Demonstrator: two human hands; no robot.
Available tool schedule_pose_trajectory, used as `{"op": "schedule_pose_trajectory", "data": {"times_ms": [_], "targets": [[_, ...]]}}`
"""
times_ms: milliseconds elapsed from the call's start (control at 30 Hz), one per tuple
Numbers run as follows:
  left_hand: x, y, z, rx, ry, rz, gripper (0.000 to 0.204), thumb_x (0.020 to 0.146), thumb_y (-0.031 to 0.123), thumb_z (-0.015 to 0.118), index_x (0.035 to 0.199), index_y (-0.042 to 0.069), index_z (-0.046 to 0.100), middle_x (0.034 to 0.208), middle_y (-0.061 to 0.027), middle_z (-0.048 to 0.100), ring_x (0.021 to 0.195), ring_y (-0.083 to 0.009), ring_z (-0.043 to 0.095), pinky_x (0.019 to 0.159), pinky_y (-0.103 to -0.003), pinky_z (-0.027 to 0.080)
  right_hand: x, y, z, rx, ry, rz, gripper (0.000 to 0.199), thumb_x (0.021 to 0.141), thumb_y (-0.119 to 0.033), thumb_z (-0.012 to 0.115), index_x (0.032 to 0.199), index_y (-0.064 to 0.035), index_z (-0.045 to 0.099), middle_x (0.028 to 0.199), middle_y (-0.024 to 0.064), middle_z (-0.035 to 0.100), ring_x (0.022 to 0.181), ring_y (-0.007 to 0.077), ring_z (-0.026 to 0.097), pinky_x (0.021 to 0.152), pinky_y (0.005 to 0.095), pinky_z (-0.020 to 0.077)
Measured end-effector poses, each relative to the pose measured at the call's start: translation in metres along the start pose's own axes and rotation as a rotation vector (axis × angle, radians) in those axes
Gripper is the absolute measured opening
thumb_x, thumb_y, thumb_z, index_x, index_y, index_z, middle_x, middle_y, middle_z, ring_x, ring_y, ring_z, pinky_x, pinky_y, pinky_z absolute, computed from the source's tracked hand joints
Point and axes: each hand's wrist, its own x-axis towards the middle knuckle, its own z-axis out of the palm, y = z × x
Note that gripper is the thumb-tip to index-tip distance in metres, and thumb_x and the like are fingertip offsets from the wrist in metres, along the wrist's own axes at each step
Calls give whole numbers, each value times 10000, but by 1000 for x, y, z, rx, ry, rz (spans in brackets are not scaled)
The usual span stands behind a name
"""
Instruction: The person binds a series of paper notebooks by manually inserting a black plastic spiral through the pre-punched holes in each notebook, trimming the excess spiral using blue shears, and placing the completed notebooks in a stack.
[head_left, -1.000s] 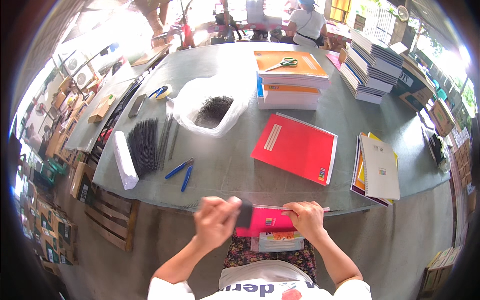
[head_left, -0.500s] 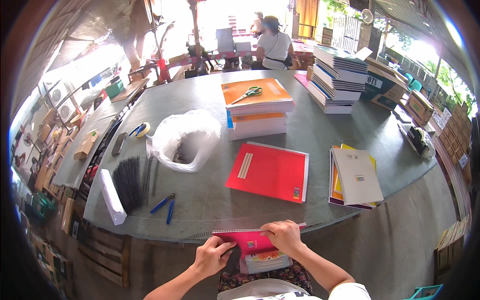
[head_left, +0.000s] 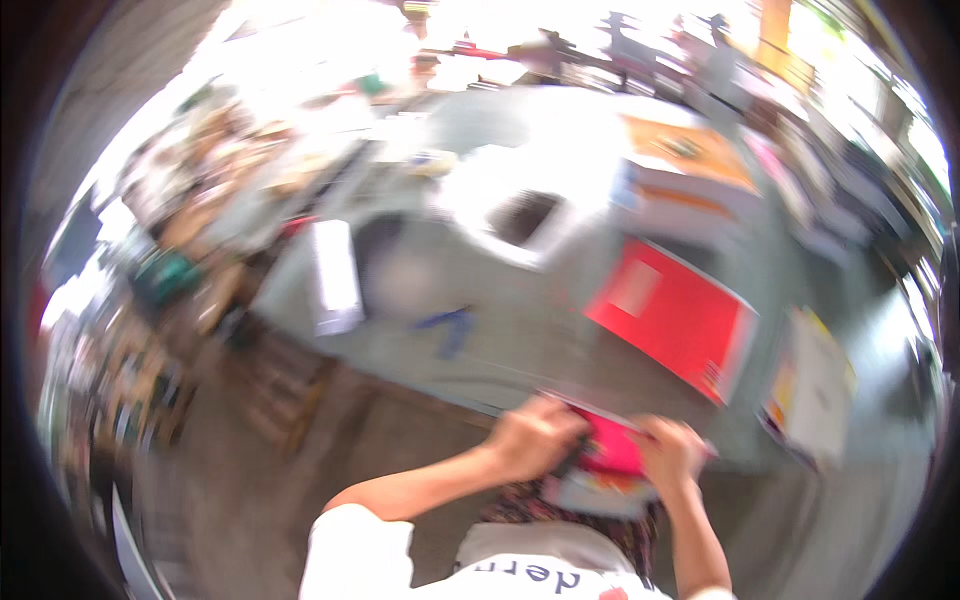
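A pink notebook (head_left: 611, 444) lies in my lap at the table's near edge, its bound edge toward the table. My left hand (head_left: 540, 437) is closed around its left end, knuckles up. At the right end, my right hand (head_left: 670, 450) grips the bound edge, with the fingers over the top. Motion blur hides the binding and exact finger contact. A pale packet with a coloured print (head_left: 600, 494) shows under the notebook. Beyond the hands, a red notebook (head_left: 672, 318) lies flat on the grey-green table (head_left: 520, 350).
Blue-handled cutters (head_left: 450, 328) and a white roll (head_left: 337, 277) lie to the left. A white plastic bag (head_left: 575, 215) holds dark coils. Orange-topped notebooks (head_left: 690, 150) stand stacked behind, scissors (head_left: 678, 146) on top. More notebooks (head_left: 815, 390) lie at the right edge.
The view has swung left and blurred. My left hand has moved up from the cover to the notebook's bound edge. A dark coil that stuck out leftward no longer shows.
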Motion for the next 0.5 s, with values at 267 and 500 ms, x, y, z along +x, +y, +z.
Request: {"op": "schedule_pose_trajectory", "data": {"times_ms": [267, 500], "targets": [[5, 14, 25, -61, -42, 167, 275, 698, 21, 648, 967, 76, 629, 938, -112, 552, 886, -266, 593, 635, -346, 529, -14, 20, 5, 30, 22, -205, 229, 871, -296, 623, 981, -110, 697, 898, 106, 689, 751, 269, 659, 597, 339, 521], [13, 20, 30, -71, 309, 49, 260, 699, 12, 656, 951, 73, 632, 826, -90, 507, 743, -249, 581, 591, -353, 505, -12, 6, -7, -93, -25, -133, 196, 871, -267, 615, 985, -126, 691, 944, 105, 679, 837, 281, 657, 692, 331, 514]]}}
